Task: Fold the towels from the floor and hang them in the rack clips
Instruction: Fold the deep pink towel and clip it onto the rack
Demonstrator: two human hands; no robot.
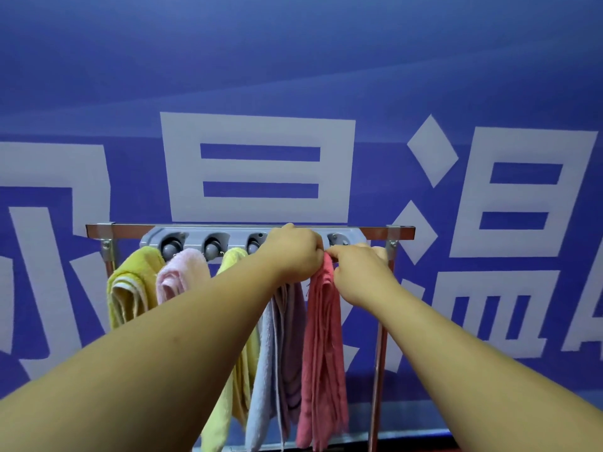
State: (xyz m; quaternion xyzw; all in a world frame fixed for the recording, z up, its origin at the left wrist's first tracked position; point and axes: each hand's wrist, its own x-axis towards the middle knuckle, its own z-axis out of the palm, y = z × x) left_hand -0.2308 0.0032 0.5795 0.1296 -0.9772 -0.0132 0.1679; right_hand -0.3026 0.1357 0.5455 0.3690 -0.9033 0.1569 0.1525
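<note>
Hanging is the step in hand, and it looks like the last one. In the head view four towels already hang from the grey clip strip (151,234) on the rack (130,227): a green towel (130,288), a pale pink towel (181,272), a yellow towel (228,402) and a lilac towel (284,353).

The red towel (321,337) hangs folded in long narrow layers just right of the lilac one, its top bunched between both hands. The right hand (359,272) pinches that top edge. The left hand (293,252) has its fingers curled against the same edge and seems to grip it too, hiding the clip behind it.

The end clip (337,239) sits bare just above the pinch. Next, I judge, the bunched top must be pushed up into that clip until it catches. The thick fold may resist or slip out.
</note>
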